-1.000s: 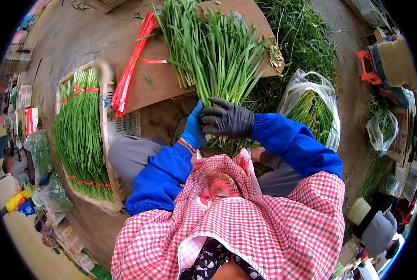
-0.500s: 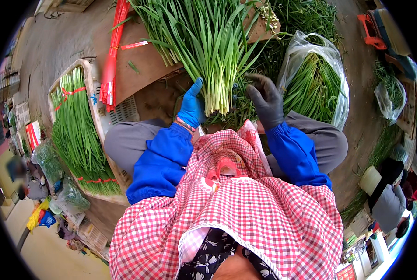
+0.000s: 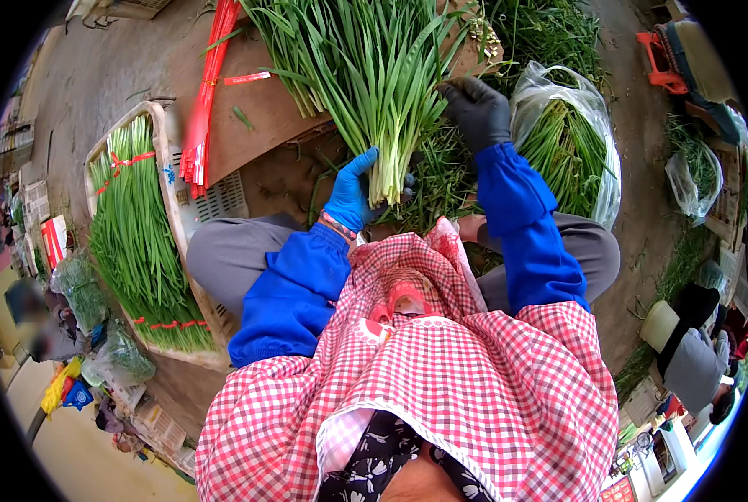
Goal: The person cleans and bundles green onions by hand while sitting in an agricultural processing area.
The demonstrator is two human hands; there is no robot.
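Note:
A loose bunch of garlic chives (image 3: 390, 109) lies with its pale stem ends toward me and its green leaves fanning away over a brown board. My left hand (image 3: 350, 194), in a blue glove, is closed around the stem ends; blue fingertips show on their right side. At the bunch's right edge is my right hand (image 3: 479, 110), in a dark glove. Its fingers are pressed together against the leaves, and what they pinch is too small to make out. More chives (image 3: 286, 50) lie under and left of the bunch.
Red tie strips (image 3: 210, 92) lie on the brown board (image 3: 261, 109). To the left stands a pale crate (image 3: 166, 167) of tied chives. A clear plastic bag (image 3: 604, 159) of greens sits at the right, beside loose trimmings (image 3: 550, 38). A red-orange object (image 3: 660, 63) lies far right.
My right hand has moved up and inward from beside the stem ends to the leaf edge, its fingers closing. My left hand has shifted slightly right with the stem ends, which are gathered more tightly.

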